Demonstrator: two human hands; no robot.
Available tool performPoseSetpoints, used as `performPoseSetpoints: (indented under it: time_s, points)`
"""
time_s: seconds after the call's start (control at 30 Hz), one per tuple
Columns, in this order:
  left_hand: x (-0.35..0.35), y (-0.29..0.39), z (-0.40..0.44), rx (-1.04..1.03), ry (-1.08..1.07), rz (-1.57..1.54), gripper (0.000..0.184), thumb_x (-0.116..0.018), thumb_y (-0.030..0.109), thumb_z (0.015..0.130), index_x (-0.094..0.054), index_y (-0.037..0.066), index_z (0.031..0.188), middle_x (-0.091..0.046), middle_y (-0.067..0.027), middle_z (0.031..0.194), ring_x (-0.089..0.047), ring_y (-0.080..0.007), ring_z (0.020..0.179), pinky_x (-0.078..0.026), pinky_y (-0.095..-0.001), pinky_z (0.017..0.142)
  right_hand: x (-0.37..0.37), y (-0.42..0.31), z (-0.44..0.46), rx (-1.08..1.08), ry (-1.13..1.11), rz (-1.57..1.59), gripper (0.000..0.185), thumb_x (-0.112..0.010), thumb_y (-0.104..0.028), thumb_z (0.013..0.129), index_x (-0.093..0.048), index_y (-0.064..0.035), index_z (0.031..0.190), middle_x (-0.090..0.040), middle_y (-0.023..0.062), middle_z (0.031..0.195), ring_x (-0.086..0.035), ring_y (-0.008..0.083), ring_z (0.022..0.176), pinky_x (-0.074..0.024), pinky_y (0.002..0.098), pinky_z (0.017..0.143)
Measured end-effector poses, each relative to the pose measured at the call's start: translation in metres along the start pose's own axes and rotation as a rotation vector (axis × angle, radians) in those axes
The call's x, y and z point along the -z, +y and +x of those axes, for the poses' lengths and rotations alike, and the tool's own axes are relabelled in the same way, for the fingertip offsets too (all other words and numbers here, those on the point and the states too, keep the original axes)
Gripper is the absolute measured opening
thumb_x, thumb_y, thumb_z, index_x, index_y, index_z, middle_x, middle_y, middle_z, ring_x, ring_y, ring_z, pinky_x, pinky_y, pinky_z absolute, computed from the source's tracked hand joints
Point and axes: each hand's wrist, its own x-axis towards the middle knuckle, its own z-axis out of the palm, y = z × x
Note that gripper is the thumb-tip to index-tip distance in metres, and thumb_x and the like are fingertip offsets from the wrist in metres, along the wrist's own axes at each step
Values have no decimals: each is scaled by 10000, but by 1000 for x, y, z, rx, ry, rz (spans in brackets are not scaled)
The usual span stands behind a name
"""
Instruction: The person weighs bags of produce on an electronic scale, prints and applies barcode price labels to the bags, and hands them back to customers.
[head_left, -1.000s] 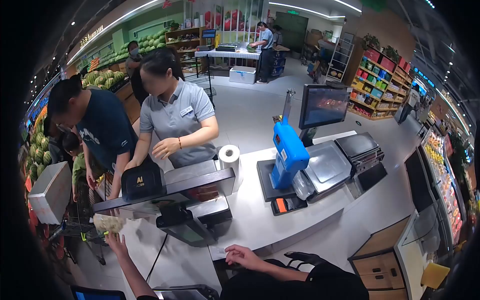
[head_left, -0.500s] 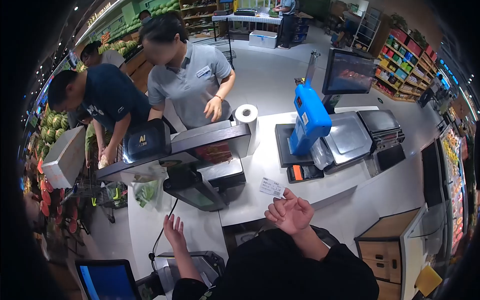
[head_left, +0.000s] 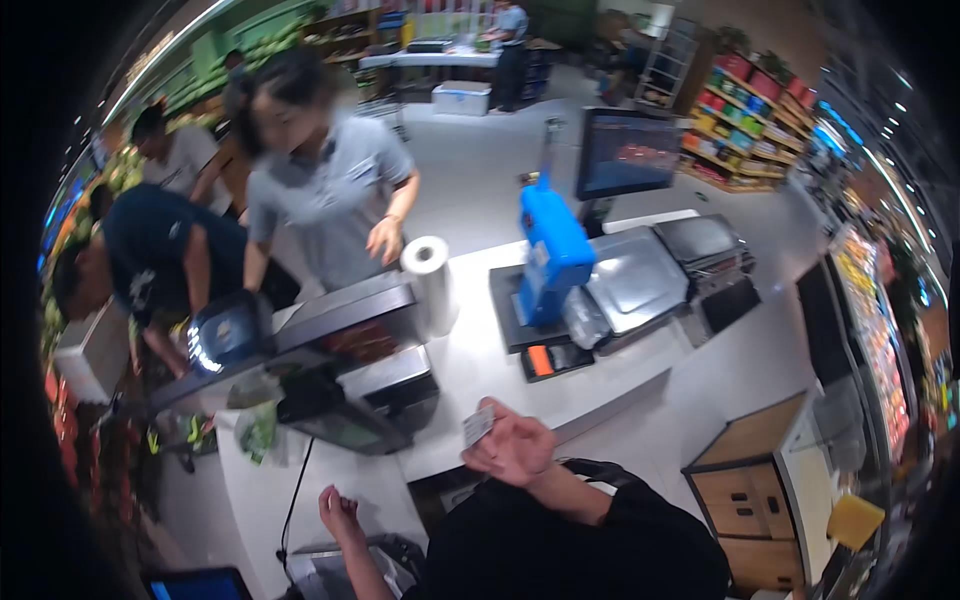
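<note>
A small printed label (head_left: 479, 427) is pinched at the fingertips of my right hand (head_left: 520, 447), which is raised over the counter's front edge. My left hand (head_left: 341, 513) hovers above the left part of the white counter (head_left: 470, 365), fingers loosely curled and nothing visible in them. Beyond it a clear bag with green vegetables (head_left: 258, 432) lies on the counter, partly behind the dark scale screen (head_left: 340, 415). A black cable (head_left: 295, 495) runs down the counter beside my left hand.
Across the counter stands a co-worker in a grey shirt (head_left: 325, 200); a person in dark blue (head_left: 175, 245) bends down at the left. A plastic roll (head_left: 428, 285), a blue device (head_left: 550, 255), a steel scale (head_left: 638, 285) and a monitor (head_left: 625, 155) stand on the counter.
The bag my left hand was reaching towards is no longer near it; that hand has drawn back and curled. My right hand has risen with the label. The person in dark blue bends lower.
</note>
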Motion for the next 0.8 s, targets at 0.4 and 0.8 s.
performPoseSetpoints:
  time_s: [0.4,0.8]
  points:
    - [-107,-92,-71,335,-664,255,113,-509,162,974,-550,65,1015,-515,-19,661,-504,-117,568,-462,-275,560,-1,-39,-59,143,127,49,366,-434,-401,946,-470,-43,1014,-404,1,540,-345,83,429,-338,241,521]
    - [-156,-104,-79,396,-769,352,100,-510,159,971,-552,68,976,-515,-14,671,-487,-114,567,-419,-263,541,-75,-84,-104,182,-583,163,629,-483,-558,927,-541,43,1105,-492,11,483,-362,59,310,-300,202,328]
